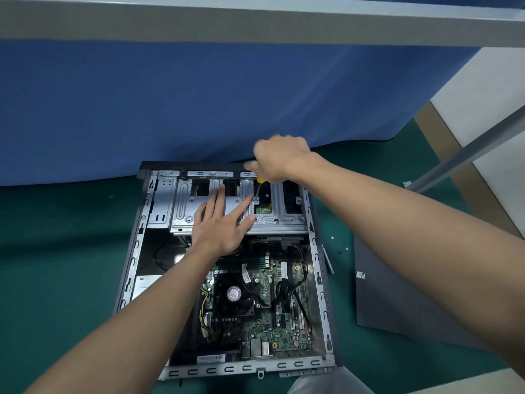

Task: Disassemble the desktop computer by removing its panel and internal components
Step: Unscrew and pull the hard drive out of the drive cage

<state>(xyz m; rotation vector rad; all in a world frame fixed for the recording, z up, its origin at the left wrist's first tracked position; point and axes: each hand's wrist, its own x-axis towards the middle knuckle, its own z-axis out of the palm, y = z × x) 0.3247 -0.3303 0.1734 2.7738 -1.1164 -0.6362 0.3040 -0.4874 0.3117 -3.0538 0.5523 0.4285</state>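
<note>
**Screwdriver on the drive cage, case open on the floor**

Computer case lies on its side on a green floor, open face up. Its far end sits under both hands and its near end reaches back between the forearms.

Left hand: palm down, fingers straight and spread, resting flat on the metal drive cage at the far end of the case. The index fingertip lies just beside the screw being worked.

Right hand: above and a little beyond the left hand, slightly blurred. The fingers curl down around a screwdriver, and only a bit of yellow handle shows below the fist. The shaft slants down and its tip meets a screw on the cage, just right of the left hand's fingertips.

Nearer than the left hand, under the left wrist and forearm, is the green motherboard. It carries a black cooling fan. Black cables loop across the board, below the right forearm.

Side panel: dark grey, off the case, flat on the floor to the right, partly under the right forearm. A few loose screws lie on the floor between the panel and the case.

Beyond both hands a blue cloth hangs down to the floor, touching the far end of the case. A grey table edge runs above it.
</note>
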